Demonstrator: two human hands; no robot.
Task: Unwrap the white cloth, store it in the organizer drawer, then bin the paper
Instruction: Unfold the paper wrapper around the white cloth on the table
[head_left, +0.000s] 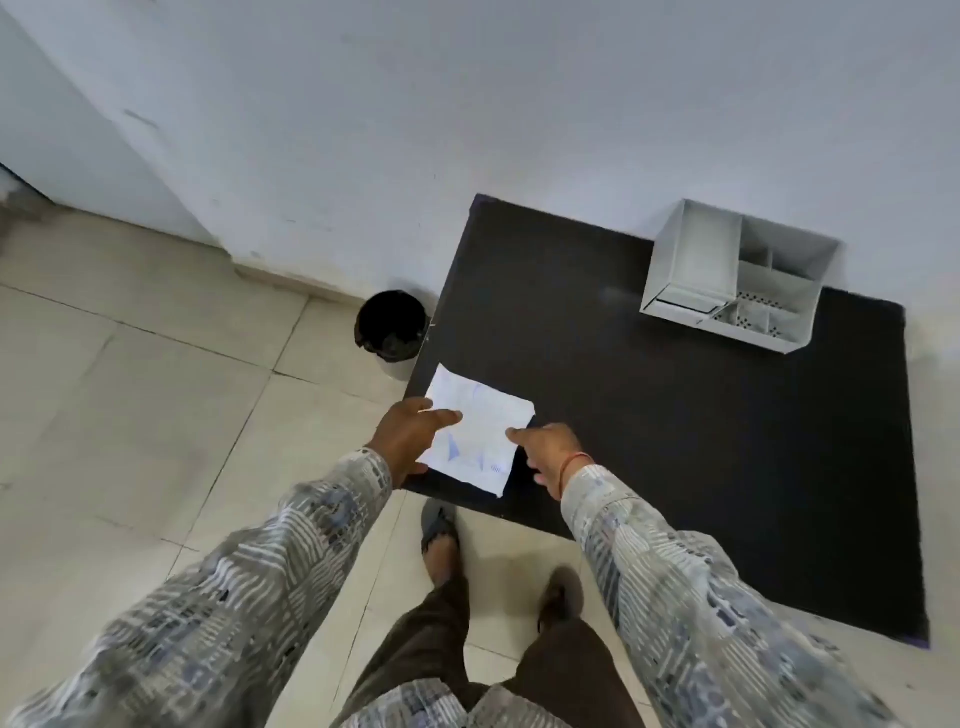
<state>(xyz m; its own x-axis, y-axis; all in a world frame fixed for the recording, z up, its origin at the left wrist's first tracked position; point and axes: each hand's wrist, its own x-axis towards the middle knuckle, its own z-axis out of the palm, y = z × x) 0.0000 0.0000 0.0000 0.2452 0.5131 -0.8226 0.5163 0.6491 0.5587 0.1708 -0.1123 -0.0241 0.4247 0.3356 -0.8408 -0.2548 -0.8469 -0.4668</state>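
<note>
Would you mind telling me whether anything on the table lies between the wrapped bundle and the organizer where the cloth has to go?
Nothing visible does. The paper-wrapped bundle lies at the table's near left corner, the organizer stands at the far right by the wall, and only bare dark tabletop shows between them.

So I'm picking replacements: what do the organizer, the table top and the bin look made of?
Organizer: likely grey sheet metal or plastic, matte, with thin flat walls and a perforated floor. Table top: black, dull and faintly textured, perhaps laminate or a mat. Bin: round, apparently lined with a glossy black plastic bag; its body is too hidden to tell.
</note>
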